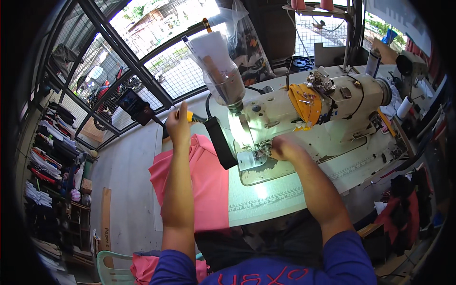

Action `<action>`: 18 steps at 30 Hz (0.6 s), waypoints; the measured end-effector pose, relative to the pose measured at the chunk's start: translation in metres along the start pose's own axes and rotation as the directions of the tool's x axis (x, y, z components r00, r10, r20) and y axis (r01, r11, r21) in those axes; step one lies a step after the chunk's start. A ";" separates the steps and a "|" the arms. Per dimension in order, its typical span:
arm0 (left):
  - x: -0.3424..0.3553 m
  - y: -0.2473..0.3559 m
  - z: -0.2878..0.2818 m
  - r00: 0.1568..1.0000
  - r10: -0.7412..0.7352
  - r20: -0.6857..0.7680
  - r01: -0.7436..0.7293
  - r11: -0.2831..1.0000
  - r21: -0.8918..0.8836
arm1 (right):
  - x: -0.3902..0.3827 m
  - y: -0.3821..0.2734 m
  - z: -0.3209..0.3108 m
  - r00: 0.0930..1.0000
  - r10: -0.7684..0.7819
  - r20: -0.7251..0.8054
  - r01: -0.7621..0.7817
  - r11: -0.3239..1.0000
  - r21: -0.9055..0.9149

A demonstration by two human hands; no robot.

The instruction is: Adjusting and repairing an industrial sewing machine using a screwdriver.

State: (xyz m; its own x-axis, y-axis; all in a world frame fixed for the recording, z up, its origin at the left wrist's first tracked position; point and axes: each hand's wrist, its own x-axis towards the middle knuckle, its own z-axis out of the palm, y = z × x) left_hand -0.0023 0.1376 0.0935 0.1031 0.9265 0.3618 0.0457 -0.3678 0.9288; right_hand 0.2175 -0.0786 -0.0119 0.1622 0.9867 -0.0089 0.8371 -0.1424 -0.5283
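An industrial sewing machine (pixel 280 107) stands on a pale table, its lit needle area (pixel 259 154) at the near left end. My right hand (pixel 285 148) reaches in beside the presser foot with curled fingers; what the fingertips hold, if anything, is hidden. Farther left, my left hand (pixel 178 128) is raised above the table, closed around a tool with a yellow-and-black handle (pixel 192 117), whose kind I cannot make out. Beneath my left forearm lies a pink cloth (pixel 209 185), draping over the table's front edge. A black oblong piece (pixel 221 142) hangs between the left hand and the needle.
A measuring tape (pixel 266 200) runs along the front of the table. A plastic container (pixel 218 71) and an orange cloth with pins (pixel 304 105) sit on the machine. Left stand a screen device (pixel 134 105) and a green chair (pixel 114 266). Folded clothes (pixel 47 152) fill the far-left shelves.
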 end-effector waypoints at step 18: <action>-0.035 -0.121 -0.037 0.938 -0.141 -0.318 0.077 0.976 -0.205 | 0.022 0.087 0.072 0.988 -0.084 -0.128 0.113 0.964 0.242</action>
State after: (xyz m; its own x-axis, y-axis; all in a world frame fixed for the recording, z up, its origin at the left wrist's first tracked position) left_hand -0.0487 0.1525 -0.0287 -0.2256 0.9457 0.2339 -0.1514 -0.2712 0.9506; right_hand 0.2569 -0.0634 -0.1192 0.1568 0.9771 0.1442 0.6988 -0.0066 -0.7152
